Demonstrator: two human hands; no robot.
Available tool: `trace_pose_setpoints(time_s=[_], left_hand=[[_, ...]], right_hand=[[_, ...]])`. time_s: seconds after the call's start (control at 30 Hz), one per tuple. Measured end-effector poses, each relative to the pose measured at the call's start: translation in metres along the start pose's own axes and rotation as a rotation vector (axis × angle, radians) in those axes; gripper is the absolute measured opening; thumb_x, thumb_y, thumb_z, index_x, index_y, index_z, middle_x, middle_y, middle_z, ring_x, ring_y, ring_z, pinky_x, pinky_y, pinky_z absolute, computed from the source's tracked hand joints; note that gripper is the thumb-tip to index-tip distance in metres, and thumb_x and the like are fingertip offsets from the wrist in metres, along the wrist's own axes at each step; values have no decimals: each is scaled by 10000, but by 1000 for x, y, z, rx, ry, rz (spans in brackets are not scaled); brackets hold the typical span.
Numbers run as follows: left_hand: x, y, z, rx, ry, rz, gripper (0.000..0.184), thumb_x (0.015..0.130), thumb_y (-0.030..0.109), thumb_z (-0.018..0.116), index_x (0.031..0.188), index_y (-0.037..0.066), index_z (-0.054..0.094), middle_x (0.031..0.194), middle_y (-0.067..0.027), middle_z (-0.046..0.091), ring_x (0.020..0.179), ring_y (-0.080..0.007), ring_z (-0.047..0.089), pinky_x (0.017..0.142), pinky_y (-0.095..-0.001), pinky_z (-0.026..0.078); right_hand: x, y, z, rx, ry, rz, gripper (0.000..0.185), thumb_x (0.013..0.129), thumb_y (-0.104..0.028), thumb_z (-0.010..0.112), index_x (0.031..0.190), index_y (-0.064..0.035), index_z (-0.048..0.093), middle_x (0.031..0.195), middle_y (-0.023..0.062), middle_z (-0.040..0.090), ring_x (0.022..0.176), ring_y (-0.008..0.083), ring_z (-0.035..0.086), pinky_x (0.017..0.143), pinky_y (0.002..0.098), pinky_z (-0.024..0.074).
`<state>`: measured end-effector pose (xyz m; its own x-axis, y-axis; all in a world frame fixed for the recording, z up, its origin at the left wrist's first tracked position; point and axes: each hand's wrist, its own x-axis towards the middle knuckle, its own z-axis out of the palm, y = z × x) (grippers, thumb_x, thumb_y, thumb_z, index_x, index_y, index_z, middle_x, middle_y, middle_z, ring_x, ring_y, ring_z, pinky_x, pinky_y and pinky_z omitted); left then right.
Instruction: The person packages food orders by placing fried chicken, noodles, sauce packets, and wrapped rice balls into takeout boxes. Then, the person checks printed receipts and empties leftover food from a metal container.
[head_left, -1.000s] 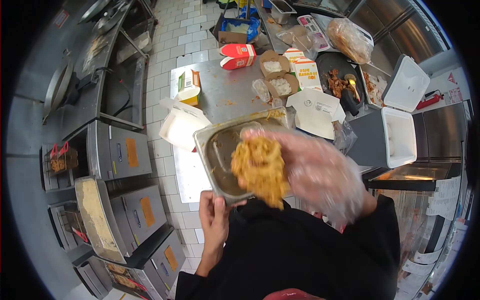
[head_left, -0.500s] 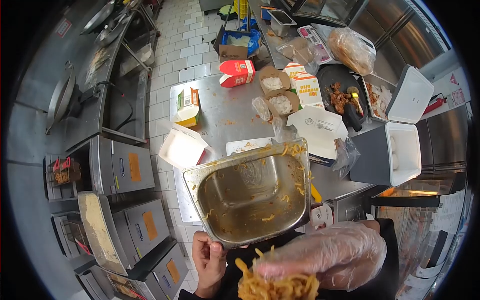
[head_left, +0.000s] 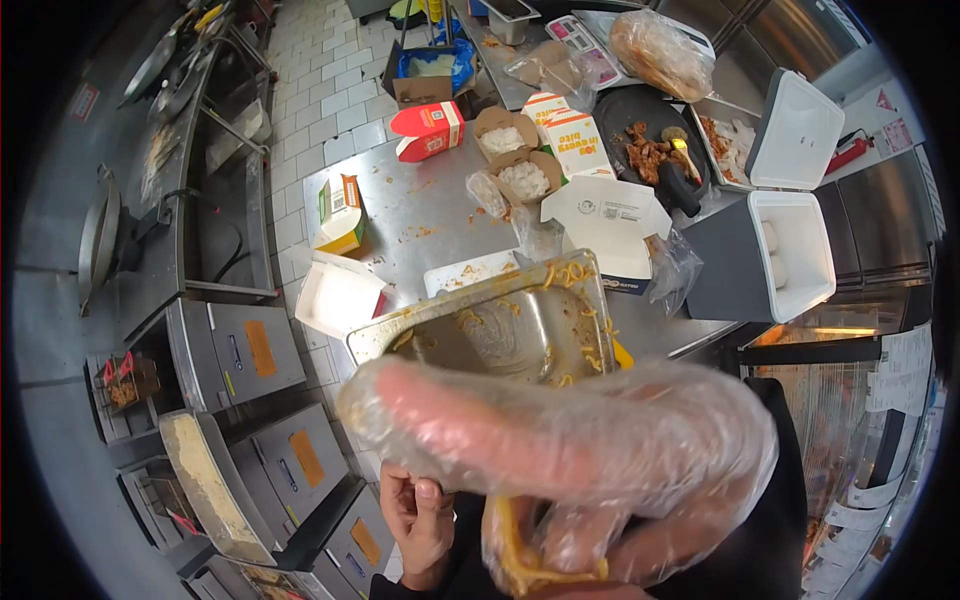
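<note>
My left hand (head_left: 418,520) is bare and pinches the near left corner of a steel pan (head_left: 500,330), which is tilted and smeared with sauce and noodle bits. Across the near part of the pan, close to the camera, comes my right hand (head_left: 590,440) in a clear plastic glove. Its fingers are curled, and a few yellow noodles (head_left: 515,550) cling under them. Whether more food lies inside the grip is hidden.
Open boxes stand on the steel table (head_left: 400,185): a white one (head_left: 338,296), a larger one (head_left: 605,225) and two with rice (head_left: 524,180). A black pan (head_left: 625,110) holds brown meat. Right of it sits a grey bin (head_left: 735,255).
The gloved right hand has moved up and left from the bottom of the view, now covering part of the pan. The noodle clump seen earlier is mostly out of sight. The camera view has shifted slightly.
</note>
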<state>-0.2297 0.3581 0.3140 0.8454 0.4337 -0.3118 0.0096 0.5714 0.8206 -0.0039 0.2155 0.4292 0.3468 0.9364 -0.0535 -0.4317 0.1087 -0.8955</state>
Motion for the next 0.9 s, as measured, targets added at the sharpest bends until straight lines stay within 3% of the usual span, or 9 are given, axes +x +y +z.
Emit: trace_pose_setpoints(time_s=[0.33, 0.43, 0.57, 0.67, 0.77, 0.9], left_hand=[[6, 13, 33, -52, -5, 30, 242, 990, 195, 572, 1018, 35, 392, 997, -144, 599, 887, -261, 659, 795, -494, 581], [9, 7, 35, 7, -2, 60, 241, 1000, 234, 548, 1069, 45, 415, 1037, -154, 614, 909, -278, 663, 703, -461, 587], [19, -1, 41, 2, 5, 61, 227, 1007, 214, 539, 1024, 32, 404, 992, -142, 600, 891, -266, 669, 809, -489, 581], [29, -7, 42, 79, -24, 76, 215, 1021, 213, 508, 1031, 20, 414, 986, -132, 591, 908, -247, 662, 839, -470, 574], [34, -19, 42, 175, -17, 111, 205, 1030, 201, 484, 1025, 6, 419, 1004, -129, 588, 935, -225, 652, 860, -455, 570], [38, -27, 48, 183, -24, 147, 173, 1041, 161, 441, 1031, -10, 425, 1016, -121, 580, 945, -208, 643, 883, -425, 566]], right_hand=[[-33, -21, -68, -375, 21, -166, 421, 932, -107, 591, 1332, -22, 493, 1268, 168, 592, 1143, 276, 599, 939, 364, 502], [-34, -12, -66, -394, 12, -208, 406, 933, -112, 591, 1319, -19, 505, 1257, 170, 598, 1129, 277, 607, 925, 360, 508], [-31, -3, -64, -479, 2, -285, 388, 934, -118, 590, 1302, -15, 522, 1243, 172, 607, 1111, 279, 618, 906, 355, 517], [-33, -4, -72, -818, 4, -369, 375, 935, -123, 590, 1289, -13, 535, 1232, 174, 614, 1097, 281, 626, 892, 351, 524], [-26, 10, -77, -1268, 100, -399, 254, 902, -73, 583, 1149, -18, 607, 1127, 167, 661, 950, 309, 669, 805, 377, 545], [2, 64, -72, -1583, 244, -151, 208, 860, -43, 584, 1057, -17, 647, 1041, 169, 681, 909, 334, 671, 795, 393, 545]])
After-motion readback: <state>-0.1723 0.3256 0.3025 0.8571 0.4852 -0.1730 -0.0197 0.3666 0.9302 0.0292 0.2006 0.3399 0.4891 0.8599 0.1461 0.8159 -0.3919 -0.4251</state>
